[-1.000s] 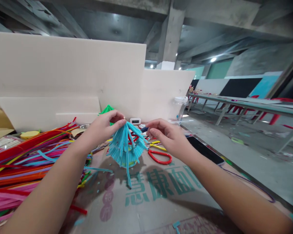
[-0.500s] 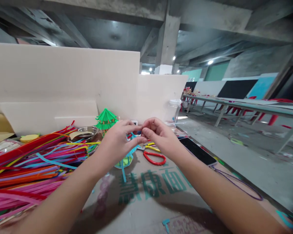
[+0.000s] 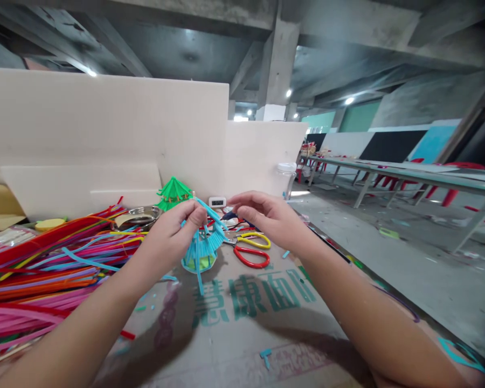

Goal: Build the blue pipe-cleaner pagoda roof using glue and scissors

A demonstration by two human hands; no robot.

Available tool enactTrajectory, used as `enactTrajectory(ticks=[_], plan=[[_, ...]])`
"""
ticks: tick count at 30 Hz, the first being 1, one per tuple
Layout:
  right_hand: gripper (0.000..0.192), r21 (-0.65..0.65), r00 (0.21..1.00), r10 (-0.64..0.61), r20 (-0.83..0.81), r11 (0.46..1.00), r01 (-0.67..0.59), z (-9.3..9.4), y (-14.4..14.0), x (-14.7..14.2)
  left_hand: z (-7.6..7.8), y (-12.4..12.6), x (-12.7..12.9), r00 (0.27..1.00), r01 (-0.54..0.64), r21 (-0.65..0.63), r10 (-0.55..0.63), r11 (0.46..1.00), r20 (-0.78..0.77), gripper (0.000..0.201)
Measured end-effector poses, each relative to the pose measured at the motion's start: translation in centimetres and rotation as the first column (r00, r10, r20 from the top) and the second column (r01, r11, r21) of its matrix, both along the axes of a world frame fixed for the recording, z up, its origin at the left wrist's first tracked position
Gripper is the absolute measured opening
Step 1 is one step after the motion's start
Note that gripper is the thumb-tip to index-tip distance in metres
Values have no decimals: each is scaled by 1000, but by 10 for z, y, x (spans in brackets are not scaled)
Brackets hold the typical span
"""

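My left hand [image 3: 178,229] is closed in a pinch, thumb pressed on the fingers, beside the upper part of a blue pipe-cleaner pagoda [image 3: 206,245]. Blue strands show right by its fingertips, but what they grip, if anything, is hidden. The pagoda rests on a light green base, and a loose blue strand hangs down its front. My right hand [image 3: 267,218] is raised above the table, fingers stretched to the left and thumb apart, with nothing seen in it. Scissors [image 3: 253,257] with one red and one yellow handle lie between the hands.
Bundles of coloured pipe cleaners [image 3: 56,280] cover the left side. Behind stand a green pagoda [image 3: 174,193], a metal bowl [image 3: 139,216], a small white digital display [image 3: 217,202] and a lidded clear jar [image 3: 285,180]. White boards [image 3: 105,124] wall off the back. Blue scraps [image 3: 265,357] lie in front.
My hands, which met fingertip to fingertip, have parted. The left has drawn back left beside the blue pagoda; the right has opened. My right arm now covers the phone seen before.
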State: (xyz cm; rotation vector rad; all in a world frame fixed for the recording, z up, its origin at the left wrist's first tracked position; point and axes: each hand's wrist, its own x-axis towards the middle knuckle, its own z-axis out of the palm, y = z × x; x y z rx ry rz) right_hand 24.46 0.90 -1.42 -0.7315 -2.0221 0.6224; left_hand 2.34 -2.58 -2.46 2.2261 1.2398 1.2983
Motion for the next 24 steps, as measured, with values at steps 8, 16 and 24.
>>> enactTrajectory(ticks=[8,16,24], plan=[[26,133,996,-12,84,991,1,2,-10,-4,0,4,-6,991,126,-161,-115,979,73,34],[22,210,993,2,120,977,-27,0,-8,-5,4,-2,-5,995,29,-190,-11,981,94,26],[20,332,992,18,128,941,-60,-4,-13,-10,3,-2,-2,997,71,-172,-73,983,-4,34]])
